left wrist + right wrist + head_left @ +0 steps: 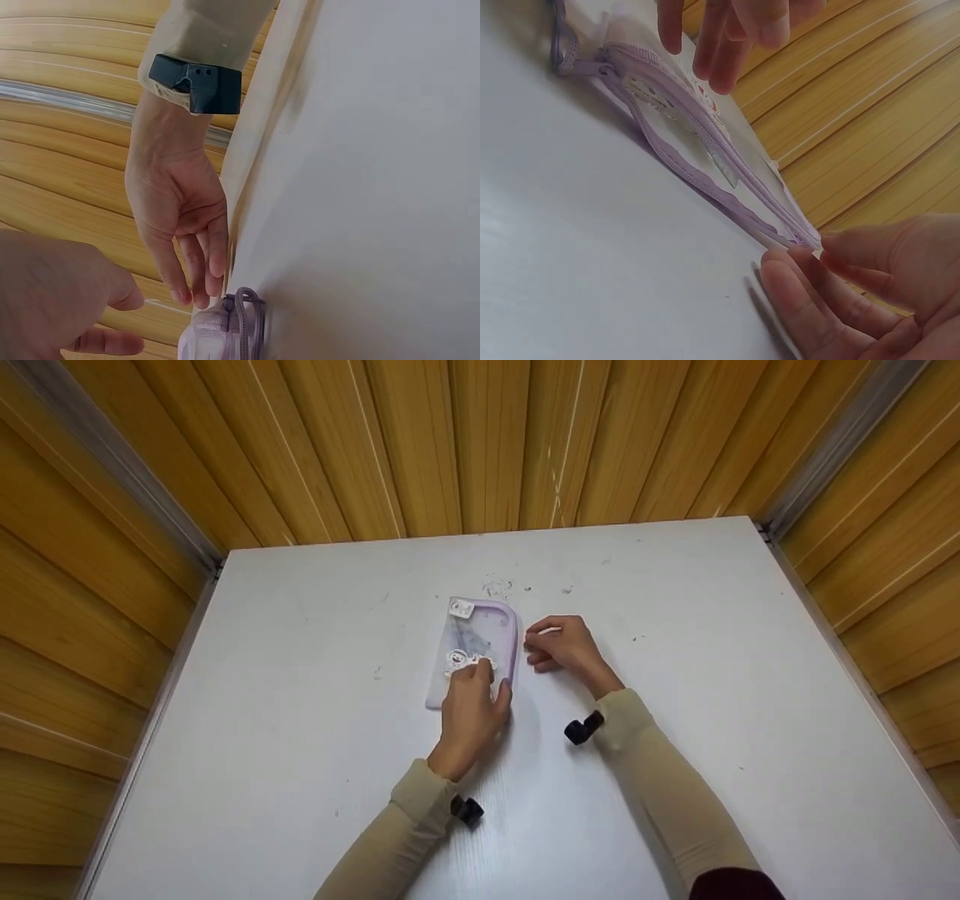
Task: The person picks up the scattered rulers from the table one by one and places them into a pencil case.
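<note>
A clear flat pouch with a lavender zipper edge (514, 634) lies on the white table. Its zipper (697, 120) is parted along the side, with the slider at the end nearer the person. White cartoon pictures (459, 658) and a greyish triangular shape show on or through the clear face. My left hand (472, 709) is over the pouch's near part, fingers (720, 56) reaching down and apart from one another. Just off the right side, my right hand (566, 649) has loosely bent fingers; its thumb and forefinger come close to the zipper's far end in the right wrist view.
The white table (262, 697) has small dark marks (496, 587) beyond the pouch. Yellow wood-patterned panels (480, 442) stand behind the table and along both sides. A small black camera (583, 729) sits at the right wrist, another (468, 811) at the left.
</note>
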Demonstrator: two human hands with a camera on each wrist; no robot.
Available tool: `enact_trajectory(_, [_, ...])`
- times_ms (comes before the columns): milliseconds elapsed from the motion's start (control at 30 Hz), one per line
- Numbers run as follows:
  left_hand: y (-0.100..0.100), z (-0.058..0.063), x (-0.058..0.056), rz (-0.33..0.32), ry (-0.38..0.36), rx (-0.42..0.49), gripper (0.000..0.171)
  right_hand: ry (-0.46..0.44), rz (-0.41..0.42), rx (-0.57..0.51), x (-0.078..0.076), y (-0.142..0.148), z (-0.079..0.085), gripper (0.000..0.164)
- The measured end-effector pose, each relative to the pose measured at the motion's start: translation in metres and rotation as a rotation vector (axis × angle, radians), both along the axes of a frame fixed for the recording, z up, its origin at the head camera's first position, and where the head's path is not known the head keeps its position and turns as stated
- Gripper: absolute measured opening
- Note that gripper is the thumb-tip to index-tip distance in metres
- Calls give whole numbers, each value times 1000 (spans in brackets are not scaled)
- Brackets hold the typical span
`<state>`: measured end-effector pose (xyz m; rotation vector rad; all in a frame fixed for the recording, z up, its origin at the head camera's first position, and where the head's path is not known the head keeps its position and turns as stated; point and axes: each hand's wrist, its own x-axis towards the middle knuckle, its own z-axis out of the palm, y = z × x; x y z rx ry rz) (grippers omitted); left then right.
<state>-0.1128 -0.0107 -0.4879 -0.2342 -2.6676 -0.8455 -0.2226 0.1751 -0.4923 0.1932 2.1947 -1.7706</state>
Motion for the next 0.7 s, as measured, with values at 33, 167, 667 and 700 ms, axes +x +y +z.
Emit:
enact_trajectory(33, [0, 0, 0, -5, 1, 1, 19, 0, -1, 5, 0, 0, 0, 21])
enact_trajectory(167, [-2, -3, -2, -34, 20, 11, 18, -3, -4, 22, -1, 1, 0, 19])
enact_trajectory(667, [-17, -10, -8, -140, 186, 12, 38, 62, 63, 48, 0, 9, 2, 27])
enact_trajectory(700, [-18, -9, -8, -142, 191, 8, 40, 70, 64, 55, 0, 9, 2, 27])
